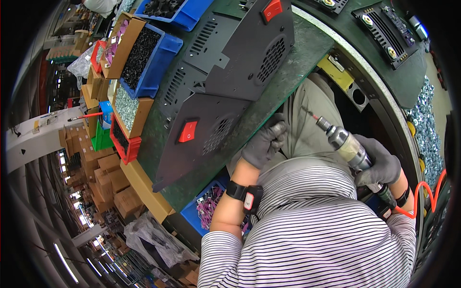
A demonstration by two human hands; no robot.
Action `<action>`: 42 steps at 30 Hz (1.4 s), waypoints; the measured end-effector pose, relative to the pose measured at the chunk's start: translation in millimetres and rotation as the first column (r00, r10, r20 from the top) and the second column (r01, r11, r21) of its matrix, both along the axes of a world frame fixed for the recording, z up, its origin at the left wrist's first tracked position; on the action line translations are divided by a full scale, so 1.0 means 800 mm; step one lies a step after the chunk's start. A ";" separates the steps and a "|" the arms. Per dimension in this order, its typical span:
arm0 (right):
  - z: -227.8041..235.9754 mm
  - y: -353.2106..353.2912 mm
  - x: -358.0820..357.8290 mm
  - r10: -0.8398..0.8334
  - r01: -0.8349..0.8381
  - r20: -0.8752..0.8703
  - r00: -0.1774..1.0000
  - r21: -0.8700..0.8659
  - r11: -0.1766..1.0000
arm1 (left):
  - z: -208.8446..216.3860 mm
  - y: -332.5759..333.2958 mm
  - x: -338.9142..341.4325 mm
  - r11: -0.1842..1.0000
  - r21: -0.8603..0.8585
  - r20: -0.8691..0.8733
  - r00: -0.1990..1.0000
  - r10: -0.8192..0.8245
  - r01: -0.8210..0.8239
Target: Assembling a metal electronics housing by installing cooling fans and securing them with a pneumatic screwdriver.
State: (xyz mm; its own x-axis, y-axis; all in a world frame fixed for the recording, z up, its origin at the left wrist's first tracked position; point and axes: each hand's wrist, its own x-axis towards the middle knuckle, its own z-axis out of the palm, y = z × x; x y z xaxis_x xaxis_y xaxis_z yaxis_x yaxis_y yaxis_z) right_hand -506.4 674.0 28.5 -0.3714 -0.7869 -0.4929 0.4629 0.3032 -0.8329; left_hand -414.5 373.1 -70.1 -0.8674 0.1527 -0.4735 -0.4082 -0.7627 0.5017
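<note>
My right hand (384, 161), in a grey glove, is wrapped round a pneumatic screwdriver (346, 148). Its bit points up and to the left, above my lap, apart from any part. An orange-red air hose (425, 185) runs from its lower end. At the near edge of the green worktable (309, 45) is my left hand (265, 144), also gloved, its fingers curled in; whatever they hold, if anything, is hidden. Beyond it stand dark metal panels (189, 108) with vent holes. One bears a red rocker switch (188, 131), and a farther panel carries another red switch (272, 9).
Left of the panels are a blue bin (165, 55) of black parts, a cardboard box (140, 115) of screws and a red bin (129, 154). A blue bin (190, 214) with purple pieces sits below the table. Far right lie a black finned part (386, 36) and many small metal pieces (426, 125).
</note>
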 end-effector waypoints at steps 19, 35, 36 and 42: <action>0.002 0.000 0.034 -0.183 0.170 0.086 0.979 0.144 0.975 | -0.204 0.014 -0.011 0.238 -0.913 0.307 0.942 -0.135 0.332; 0.005 -0.030 0.033 -0.160 0.144 0.080 0.984 0.180 0.973 | -0.168 0.027 -0.027 -0.298 -0.938 0.329 0.731 -0.598 0.178; 0.005 -0.030 0.033 -0.157 0.140 0.088 0.984 0.179 0.974 | -0.169 0.031 -0.031 -0.342 -0.918 0.380 0.699 -0.606 0.203; 0.003 -0.024 0.033 -0.177 0.164 0.070 0.982 0.157 0.974 | -0.184 0.044 -0.041 -0.328 -0.909 0.412 0.673 -0.615 0.257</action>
State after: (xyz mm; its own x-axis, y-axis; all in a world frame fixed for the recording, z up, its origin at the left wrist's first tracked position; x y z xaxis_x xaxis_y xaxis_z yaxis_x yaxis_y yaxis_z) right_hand -480.3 654.5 30.6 -0.4468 -0.6305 -0.6347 0.5838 0.3321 -0.7409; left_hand -447.0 408.1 -216.9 -0.8730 0.1432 -0.4662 -0.1227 0.8607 0.4941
